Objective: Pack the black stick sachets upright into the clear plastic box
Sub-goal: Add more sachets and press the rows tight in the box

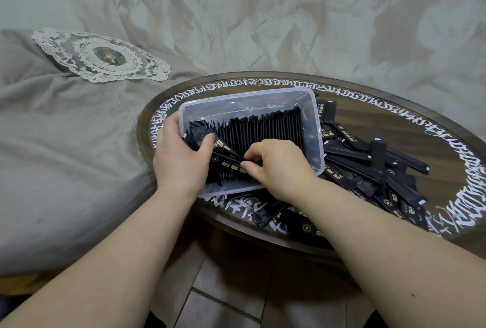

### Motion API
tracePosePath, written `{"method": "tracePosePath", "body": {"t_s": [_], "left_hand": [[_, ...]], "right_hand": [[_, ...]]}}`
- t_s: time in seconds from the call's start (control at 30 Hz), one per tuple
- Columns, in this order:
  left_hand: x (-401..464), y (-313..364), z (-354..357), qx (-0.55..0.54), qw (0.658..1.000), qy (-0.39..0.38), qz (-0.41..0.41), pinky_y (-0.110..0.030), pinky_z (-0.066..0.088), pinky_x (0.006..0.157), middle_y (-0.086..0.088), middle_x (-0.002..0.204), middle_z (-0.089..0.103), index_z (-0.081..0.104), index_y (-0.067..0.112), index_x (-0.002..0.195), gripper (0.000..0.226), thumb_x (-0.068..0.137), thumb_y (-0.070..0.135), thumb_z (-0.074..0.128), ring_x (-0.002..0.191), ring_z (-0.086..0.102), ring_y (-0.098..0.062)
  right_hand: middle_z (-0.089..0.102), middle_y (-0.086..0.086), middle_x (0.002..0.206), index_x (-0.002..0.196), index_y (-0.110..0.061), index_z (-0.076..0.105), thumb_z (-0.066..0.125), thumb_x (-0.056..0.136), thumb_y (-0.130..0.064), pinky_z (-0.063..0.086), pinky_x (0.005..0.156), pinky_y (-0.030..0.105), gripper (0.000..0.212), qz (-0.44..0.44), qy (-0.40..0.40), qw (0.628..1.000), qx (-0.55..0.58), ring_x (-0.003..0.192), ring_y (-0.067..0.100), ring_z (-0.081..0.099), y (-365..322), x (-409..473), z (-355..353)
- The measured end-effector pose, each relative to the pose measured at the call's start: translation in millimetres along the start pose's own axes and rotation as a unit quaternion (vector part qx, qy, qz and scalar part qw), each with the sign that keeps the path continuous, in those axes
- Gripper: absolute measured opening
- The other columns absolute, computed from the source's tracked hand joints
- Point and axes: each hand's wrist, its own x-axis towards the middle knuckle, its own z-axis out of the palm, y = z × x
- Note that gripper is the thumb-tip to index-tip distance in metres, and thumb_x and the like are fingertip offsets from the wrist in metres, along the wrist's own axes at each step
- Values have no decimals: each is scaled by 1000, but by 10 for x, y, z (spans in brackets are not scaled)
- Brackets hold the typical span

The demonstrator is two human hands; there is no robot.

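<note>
We see a grey bed cover (65, 148) filling the left side, with a lace doily (102, 56) lying on it. Beside it stands a round dark counter (381, 127) ringed with white lettering. On the counter sits the clear plastic box (236, 101), tilted a little, its near edge toward us. Inside it a long row of black stick sachets (265, 130) stands upright, packed close, reaching to the box's right end. A loose pile of sachets (368, 169) lies flat on the counter just right of the box and along its near side. Our left hand (178, 159) grips the box's left end, thumb pressing a few leaning sachets. Our right hand (276, 167) curls over the near wall, fingers pinching one sachet (223, 163) that lies slanted.
</note>
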Motion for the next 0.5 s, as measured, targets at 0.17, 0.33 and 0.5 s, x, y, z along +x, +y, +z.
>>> {"method": "tracePosePath", "body": {"t_s": [0.17,0.33,0.5], "left_hand": [[-8,13,3,3,1000,-2,-6,-28,41,86,11,106,47,49,22,123,51,79,30,72,103,54,-16],[-26,19,6,-1,1000,-6,-6,-29,41,89,9,109,49,48,22,126,53,79,30,72,107,54,-17],[-50,50,-33,28,999,-17,3,-33,35,101,-6,133,46,23,31,149,79,83,33,68,122,45,-21]], "right_hand": [[64,-2,98,107,-21,65,56,91,-40,49,80,35,26,10,9,1000,-21,93,20,58,6,34,16],[64,-1,95,105,-19,65,56,92,-36,46,77,32,23,0,-2,1000,-29,93,21,58,31,47,23],[59,-1,101,113,-19,63,54,94,-28,45,83,32,23,-8,-1,1000,-2,97,21,56,120,-11,-3]]}}
